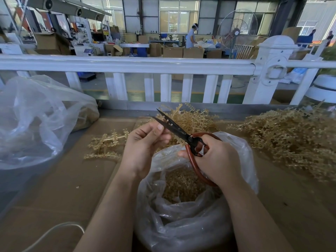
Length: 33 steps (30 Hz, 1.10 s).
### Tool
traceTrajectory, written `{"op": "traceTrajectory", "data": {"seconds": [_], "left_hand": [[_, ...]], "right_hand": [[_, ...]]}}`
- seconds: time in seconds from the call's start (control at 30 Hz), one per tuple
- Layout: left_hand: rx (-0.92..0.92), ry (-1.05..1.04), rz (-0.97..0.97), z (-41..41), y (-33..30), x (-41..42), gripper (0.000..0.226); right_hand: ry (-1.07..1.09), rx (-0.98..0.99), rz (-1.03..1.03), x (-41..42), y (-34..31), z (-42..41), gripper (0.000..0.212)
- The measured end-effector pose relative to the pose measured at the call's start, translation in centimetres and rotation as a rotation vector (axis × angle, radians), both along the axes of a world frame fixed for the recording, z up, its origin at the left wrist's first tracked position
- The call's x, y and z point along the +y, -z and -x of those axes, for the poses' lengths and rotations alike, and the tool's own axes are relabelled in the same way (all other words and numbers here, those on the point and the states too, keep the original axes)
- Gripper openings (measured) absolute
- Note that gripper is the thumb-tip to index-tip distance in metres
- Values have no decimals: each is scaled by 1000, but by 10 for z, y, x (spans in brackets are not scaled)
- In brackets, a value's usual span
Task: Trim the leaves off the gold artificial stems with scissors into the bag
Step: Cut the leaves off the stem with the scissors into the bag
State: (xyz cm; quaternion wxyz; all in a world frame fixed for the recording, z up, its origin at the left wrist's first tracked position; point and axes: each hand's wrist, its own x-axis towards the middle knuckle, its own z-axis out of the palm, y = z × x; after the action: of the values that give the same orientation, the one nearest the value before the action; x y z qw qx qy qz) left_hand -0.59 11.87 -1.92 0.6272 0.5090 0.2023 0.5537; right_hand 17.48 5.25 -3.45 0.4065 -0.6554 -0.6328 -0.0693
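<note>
We hold the scissors (183, 135) in our right hand (216, 160), fingers curled through the red-brown loop handles, with the dark blades standing apart and pointing far-left. Our left hand (143, 144) pinches a gold stem (179, 140) between thumb and fingers, right beside the blades and above the open bag (236, 148); the fingers hide most of the stem, so we cannot tell how much leaf is left on it.

The stems look like thin moulded plastic: light, springy, and bristling with short side leaves that probably snag on one another. We judge it best to take one by its bare main rib, close to the cut, so that it does not flex away from the blades.

The clear, crinkled bag sits near us at the middle of the cardboard-covered counter (63, 188), already holding a heap of pale gold trimmings (181, 184). A large tangled pile of stems (291, 139) lies to the right, a smaller heap (192, 117) beyond our hands, and a few flat pieces (105, 144) to the left.
</note>
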Motion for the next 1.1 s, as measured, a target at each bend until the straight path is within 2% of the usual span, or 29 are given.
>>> {"op": "traceTrajectory", "data": {"seconds": [0.17, 0.37, 0.6, 0.83, 1.1], "left_hand": [[-22, 9, 39, 0, 0, 0, 13], [-17, -22, 35, 0, -1, -2, 12], [-24, -40, 79, 1, -4, -4, 14], [115, -55, 13, 1, -8, -10, 7], [135, -37, 33, -1, -11, -13, 12]], "right_hand": [[-9, 15, 23, 0, 1, -1, 70], [-17, 16, 21, -1, 2, -1, 77], [-24, 23, 14, -1, 3, -1, 71], [1, -27, -15, -1, 1, 1, 79], [4, -41, -18, 0, 0, 2, 82]]}}
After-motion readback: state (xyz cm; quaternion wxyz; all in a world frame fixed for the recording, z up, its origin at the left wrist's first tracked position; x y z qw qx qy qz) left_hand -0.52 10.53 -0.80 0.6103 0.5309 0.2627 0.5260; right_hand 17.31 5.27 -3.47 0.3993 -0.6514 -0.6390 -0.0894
